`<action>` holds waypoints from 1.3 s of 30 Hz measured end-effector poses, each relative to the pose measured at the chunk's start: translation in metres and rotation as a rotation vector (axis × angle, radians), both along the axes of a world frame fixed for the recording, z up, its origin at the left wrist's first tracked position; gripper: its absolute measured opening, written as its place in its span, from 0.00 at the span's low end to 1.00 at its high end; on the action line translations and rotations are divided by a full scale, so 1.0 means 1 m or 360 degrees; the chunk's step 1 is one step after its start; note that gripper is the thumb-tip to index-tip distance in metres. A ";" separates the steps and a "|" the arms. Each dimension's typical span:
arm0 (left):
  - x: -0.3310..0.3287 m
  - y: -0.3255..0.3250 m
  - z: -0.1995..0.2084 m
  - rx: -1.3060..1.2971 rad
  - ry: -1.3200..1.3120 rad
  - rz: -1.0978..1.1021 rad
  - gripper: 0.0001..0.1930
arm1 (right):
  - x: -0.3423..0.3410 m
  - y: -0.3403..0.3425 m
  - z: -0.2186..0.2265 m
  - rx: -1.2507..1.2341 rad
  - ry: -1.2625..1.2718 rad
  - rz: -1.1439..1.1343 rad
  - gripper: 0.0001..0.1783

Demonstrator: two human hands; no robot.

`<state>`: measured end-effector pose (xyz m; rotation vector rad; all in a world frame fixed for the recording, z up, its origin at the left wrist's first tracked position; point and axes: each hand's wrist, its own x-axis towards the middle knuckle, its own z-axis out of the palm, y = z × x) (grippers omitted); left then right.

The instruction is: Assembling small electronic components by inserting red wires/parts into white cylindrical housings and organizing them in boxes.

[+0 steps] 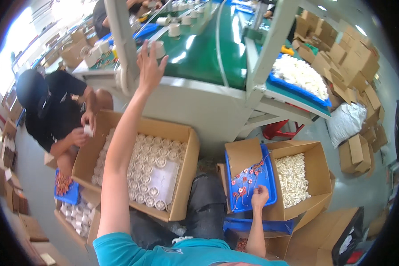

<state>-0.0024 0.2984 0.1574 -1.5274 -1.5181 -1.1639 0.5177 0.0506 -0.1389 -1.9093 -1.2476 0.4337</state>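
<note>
My left hand [150, 68] is stretched far forward over the edge of the green conveyor belt [199, 62], fingers apart. Just behind its fingers stands a white cylindrical part [158, 48]; whether they touch it, I cannot tell. My right hand [260, 197] is closed in a pinch above a blue tray [272, 177]. In that tray lie small red-and-white parts [240, 190] with thin wires, next to a cardboard flap [243, 155]. What the right fingertips hold is too small to make out.
A cardboard box [191, 150] of white round parts sits under my left arm. Right of the tray stands a box [321, 177] of small white pieces. A co-worker [53, 106] sits at left, holding a white part. Metal posts [275, 48] rise along the belt.
</note>
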 end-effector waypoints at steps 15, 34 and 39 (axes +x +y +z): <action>0.002 -0.241 -0.315 -0.2084 0.0348 -0.0123 0.34 | -0.008 -0.022 0.087 0.0294 0.0341 0.0200 0.08; 0.070 -0.267 -0.151 -0.1037 -0.1966 -0.0892 0.31 | -0.098 -0.075 0.146 -0.0082 0.1151 0.0788 0.13; 0.141 -0.368 -0.138 -0.1042 -0.2376 -0.1479 0.32 | -0.125 -0.072 0.160 -0.0383 0.1808 0.1149 0.14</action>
